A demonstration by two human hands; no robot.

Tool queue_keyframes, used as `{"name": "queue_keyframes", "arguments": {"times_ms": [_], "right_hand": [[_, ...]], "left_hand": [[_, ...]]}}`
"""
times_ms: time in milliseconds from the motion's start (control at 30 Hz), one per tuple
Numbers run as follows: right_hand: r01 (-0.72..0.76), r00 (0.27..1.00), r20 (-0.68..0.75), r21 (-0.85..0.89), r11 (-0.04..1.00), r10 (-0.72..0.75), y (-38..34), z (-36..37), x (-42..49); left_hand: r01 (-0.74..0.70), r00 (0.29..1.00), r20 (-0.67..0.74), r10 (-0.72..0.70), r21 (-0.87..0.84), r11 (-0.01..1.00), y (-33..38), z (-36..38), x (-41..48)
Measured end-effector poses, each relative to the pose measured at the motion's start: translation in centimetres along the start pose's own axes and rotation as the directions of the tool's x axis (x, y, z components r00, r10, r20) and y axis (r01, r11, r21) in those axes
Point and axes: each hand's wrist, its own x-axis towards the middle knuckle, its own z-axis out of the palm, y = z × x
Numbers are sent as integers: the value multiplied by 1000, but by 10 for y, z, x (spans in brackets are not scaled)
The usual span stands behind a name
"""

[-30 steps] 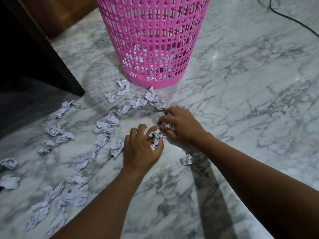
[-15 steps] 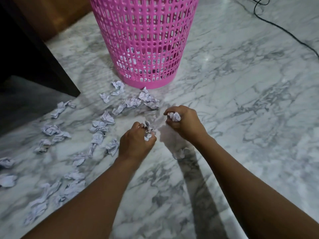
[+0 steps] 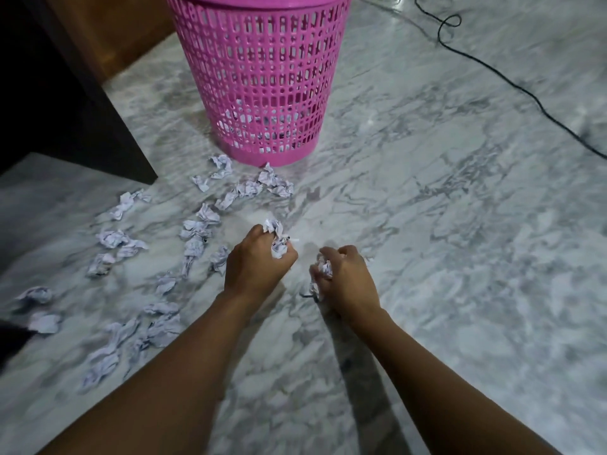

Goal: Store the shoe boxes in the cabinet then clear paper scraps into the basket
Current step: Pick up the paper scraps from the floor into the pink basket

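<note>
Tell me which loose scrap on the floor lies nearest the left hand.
The scrap right beside the left hand, on its left; the other loose ones lie farther off.

Single head-worn wide-angle view, looking forward and steeply down at the marble floor (image 3: 460, 257); near range, forearms entering from the lower edge.

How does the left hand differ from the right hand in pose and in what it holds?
The left hand is nearer the pink basket; the right hand is nearer the person. Paper scraps stick out above the left hand's knuckles, but beside and below the right hand. Both hands grip crumpled paper.
</note>
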Motion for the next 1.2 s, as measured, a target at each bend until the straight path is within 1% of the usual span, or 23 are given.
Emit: {"name": "queue_keyframes", "arguments": {"times_ms": [67,133,200,233,300,367,400,433,500,533,600,633,733,833,900,1000,1033,1100,1200], "right_hand": [[41,997,60,-15,999,-40,-2,-1,-4],[33,994,100,10,999,-34,-1,-4,-4],[9,993,119,99,995,-20,1,-7,3],[-14,994,109,181,983,-6,2,-10,7],[-30,999,24,334,942,24,3,-20,10],[-6,997,-68,437,900,39,3,-28,6],[4,996,-77,472,882,37,2,-30,2],[23,997,-80,466,885,16,0,-29,-2],[68,997,-44,339,939,-56,-2,-22,-7],[70,997,20,270,960,-78,-2,-17,-9],[59,977,191,172,983,-92,-3,-7,-14],[71,966,239,126,990,-100,-3,-2,-17],[128,963,237,22,992,-130,-9,3,-21],[101,962,252,28,995,-105,-18,-1,-16],[60,962,258,106,993,-86,-24,-8,-7],[88,984,137,181,979,-114,-43,-31,19],[87,989,93,268,960,-115,-55,-44,30],[123,991,3,417,900,-137,-79,-74,55],[222,975,-120,502,836,-187,-114,-128,92]], "left_hand": [[-6,1000,-1,6,2,1000,-5,-5,-7],[1,1000,6,-1,4,1000,-8,-10,-13],[22,1000,0,-22,30,999,-10,-15,-17],[29,1000,-5,-29,42,999,-12,-16,-18],[26,1000,-11,-26,49,998,-14,-18,-20],[22,1000,-9,-21,48,999,-15,-20,-20],[27,1000,-4,-27,50,998,-15,-21,-20],[34,999,1,-34,53,998,-15,-22,-21],[43,999,4,-43,47,998,-14,-24,-21],[46,999,7,-46,38,998,-14,-26,-22],[45,999,13,-45,24,999,-14,-30,-23],[41,999,14,-41,25,999,-14,-31,-24],[35,999,0,-36,41,999,-15,-37,-29],[42,999,0,-42,45,998,-13,-43,-31],[44,999,8,-44,35,998,-9,-49,-28],[47,999,-1,-47,-6,999,3,-63,-14],[57,998,-17,-57,-33,998,9,-71,-7],[57,995,-75,-66,-125,991,24,-88,12],[25,980,-185,-72,-244,970,52,-120,47]]}}
